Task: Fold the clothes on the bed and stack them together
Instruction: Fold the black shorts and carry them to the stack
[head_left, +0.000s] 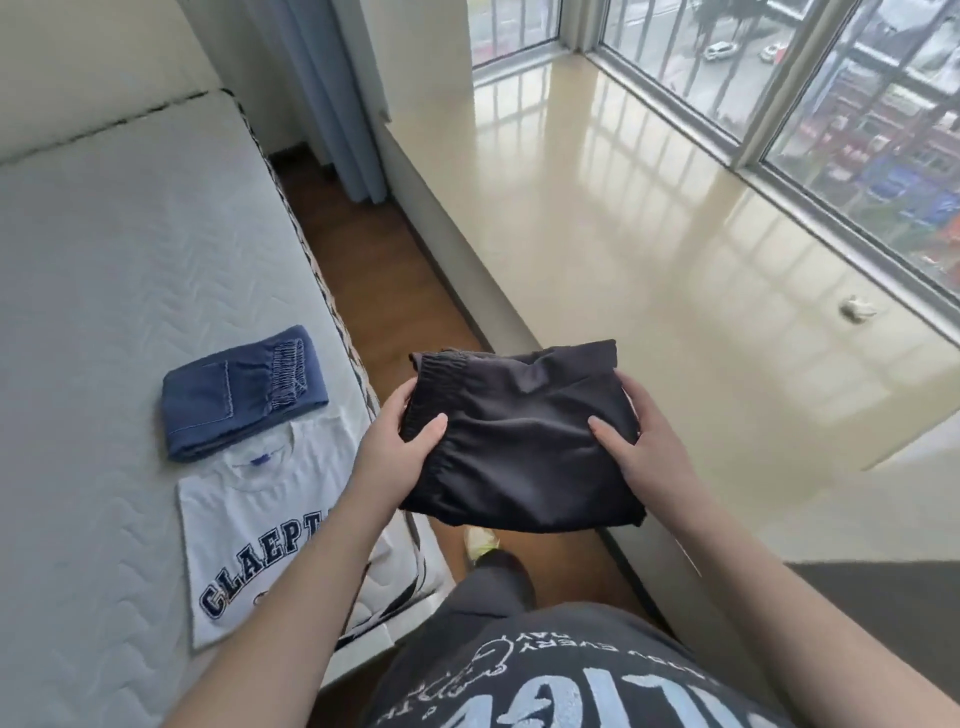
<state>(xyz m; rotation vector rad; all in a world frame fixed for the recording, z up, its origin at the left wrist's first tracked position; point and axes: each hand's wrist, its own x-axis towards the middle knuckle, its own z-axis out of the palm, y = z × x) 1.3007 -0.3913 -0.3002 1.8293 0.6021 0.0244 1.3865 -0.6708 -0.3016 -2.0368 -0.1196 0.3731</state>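
Folded black shorts (522, 436) held up in the air between both hands, over the strip of wooden floor (374, 249) between the bed (104, 260) and the window ledge (649, 234). Elastic waistband turned toward the left side. Left hand (402, 441) gripping the waistband edge, thumb lying on top of the cloth, fingers curled underneath. Right hand (641, 441) gripping the opposite edge the same way, thumb on top and fingers under. Shorts clear of the bed, touching nothing but the two hands.

On the bed, near its right edge and to the left of the left hand: folded blue shorts (244, 392) resting partly on the collar end of a folded white T-shirt (254, 535) with dark blue lettering. Left forearm crossing over the shirt's right part.

Small crumpled white thing (857, 309) on the ledge by the window (779, 104).
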